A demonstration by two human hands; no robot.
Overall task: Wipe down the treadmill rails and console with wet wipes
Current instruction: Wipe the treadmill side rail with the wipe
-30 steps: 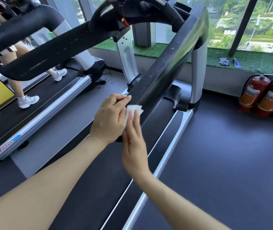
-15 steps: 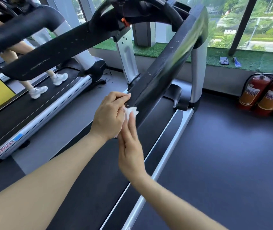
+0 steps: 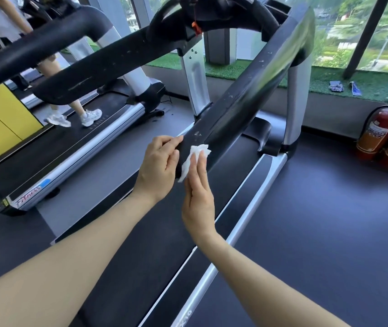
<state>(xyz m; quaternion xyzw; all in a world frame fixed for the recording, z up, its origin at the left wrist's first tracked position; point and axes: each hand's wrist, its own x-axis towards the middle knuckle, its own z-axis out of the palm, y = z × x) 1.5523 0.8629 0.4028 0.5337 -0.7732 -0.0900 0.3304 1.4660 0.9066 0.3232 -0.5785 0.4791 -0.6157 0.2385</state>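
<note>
The treadmill's black right rail [image 3: 254, 90] slopes from its near end at the frame's middle up to the console [image 3: 216, 17] at the top. My left hand [image 3: 158, 166] curls around the rail's near end, fingertips on its top edge. My right hand [image 3: 198, 194] has straight fingers that press a crumpled white wet wipe [image 3: 194, 156] against the rail's end face. White specks dot the rail's upper surface. The left rail [image 3: 98, 67] runs across the upper left.
A person in white sneakers [image 3: 75, 118] walks on the neighbouring treadmill [image 3: 70, 149] to the left. Two red fire extinguishers [image 3: 386, 135] stand by the window sill at the right. Dark floor [image 3: 329, 220] spreads to the right of my treadmill's belt [image 3: 129, 256].
My right hand has slid the wipe a little up the rail's end and spread it out. The left hand keeps its hold. The person on the neighbouring treadmill has taken steps.
</note>
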